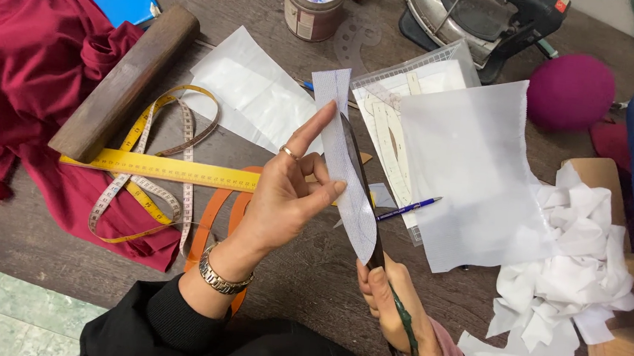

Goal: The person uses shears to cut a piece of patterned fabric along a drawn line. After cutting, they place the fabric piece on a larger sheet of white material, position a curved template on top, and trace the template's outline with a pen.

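— Dark wood is running under everything on our worktop (310, 264): red cloth (29, 50) is bunching at the far left, with the wooden block (124, 84), the yellow ruler (159, 167) and the tape measure (146, 187) lying just beside it.

— And our left hand (281, 198)?

— We are raising it palm inward, wrist cocked back, with the forefinger pointing up along the pale mesh strip (348, 165). Its grip is pinching the strip's left edge between thumb and fingers, so the strip is standing nearly upright above the worktop.

— Where are the scissors (364, 197) sitting?

— They are lying right along the strip's right edge, blades pointing away from us. Our right hand (394, 304) is coming up from below, its grip clenched around the dark green handles.

— How are we keeping the cut clean?

— In our judgement, we are doing best by holding the strip taut, keeping the pinching fingers clear of the blades, and letting long strokes follow the curve. White offcuts (565, 288) are piling up at the right, beside the large white sheet (468, 167).
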